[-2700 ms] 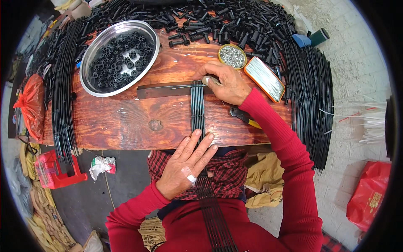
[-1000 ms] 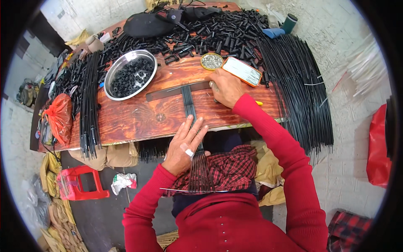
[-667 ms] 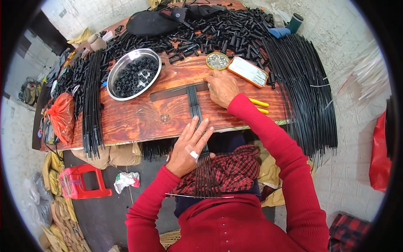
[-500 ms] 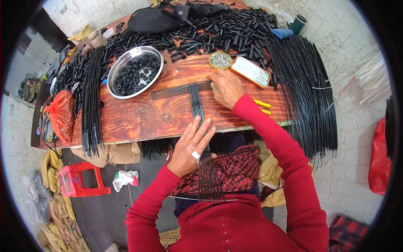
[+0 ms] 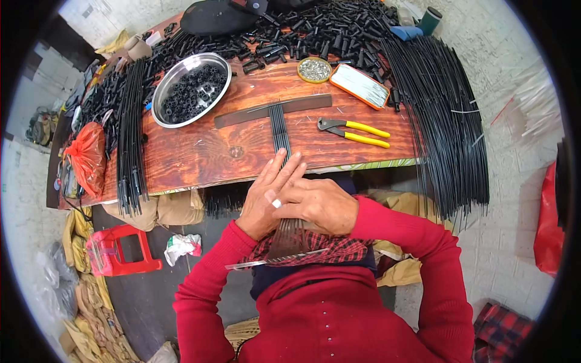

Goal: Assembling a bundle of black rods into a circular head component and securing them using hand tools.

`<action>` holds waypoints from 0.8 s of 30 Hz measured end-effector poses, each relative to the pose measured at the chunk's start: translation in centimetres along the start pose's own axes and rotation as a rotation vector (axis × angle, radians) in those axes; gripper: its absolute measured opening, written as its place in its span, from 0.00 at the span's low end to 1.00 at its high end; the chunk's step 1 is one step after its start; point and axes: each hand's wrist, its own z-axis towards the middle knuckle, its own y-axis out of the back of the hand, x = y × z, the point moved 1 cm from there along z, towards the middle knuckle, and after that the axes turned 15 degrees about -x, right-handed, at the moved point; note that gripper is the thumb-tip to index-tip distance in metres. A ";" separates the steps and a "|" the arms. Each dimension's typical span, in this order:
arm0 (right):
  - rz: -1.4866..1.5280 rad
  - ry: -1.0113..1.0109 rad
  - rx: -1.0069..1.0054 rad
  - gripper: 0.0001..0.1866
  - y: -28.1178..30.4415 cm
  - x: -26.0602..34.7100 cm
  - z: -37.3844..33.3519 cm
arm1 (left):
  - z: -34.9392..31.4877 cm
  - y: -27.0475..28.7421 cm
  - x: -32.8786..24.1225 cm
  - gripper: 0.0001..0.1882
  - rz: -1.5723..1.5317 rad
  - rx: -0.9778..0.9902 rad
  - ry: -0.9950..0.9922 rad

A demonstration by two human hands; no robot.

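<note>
A narrow bundle of thin black rods (image 5: 278,125), like umbrella ribs, runs from the table over its front edge to my lap. Its upper tips lie across a dark flat metal bar (image 5: 315,103). My left hand (image 5: 257,202), with white tape on one finger, lies over the bundle, fingers long and close together, thumb hidden. My right hand (image 5: 321,206) is curled over the bundle just below, its fingertips against my left hand. The rods' lower ends fan out, blurred, along a thin pale rod (image 5: 245,265). Yellow-handled pliers (image 5: 357,132) lie to the right.
A steel bowl (image 5: 158,115) of black rings stands left of the bar. Behind it spreads a heap of black plastic parts (image 5: 302,39). A round dish (image 5: 314,70) and an orange-rimmed tray (image 5: 359,86) hold small metal pieces. Long black rods (image 5: 442,121) hang over the right edge.
My right hand has left the metal bar and come down to the bundle beside my left hand, uncovering the pliers. The bundle's fanned lower end has risen and tilted.
</note>
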 end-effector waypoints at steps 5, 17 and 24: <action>0.070 -0.006 -0.049 0.18 0.1 0.0 0.3 | 0.3 0.5 0.9 0.32 0.011 0.091 -0.119; 0.164 -0.056 -0.013 0.10 0.3 -0.6 1.2 | 6.4 3.3 5.0 0.38 0.003 0.248 -0.225; 0.189 -0.042 -0.010 0.10 1.0 -0.4 1.8 | 8.9 0.6 9.4 0.37 0.175 -0.050 -0.202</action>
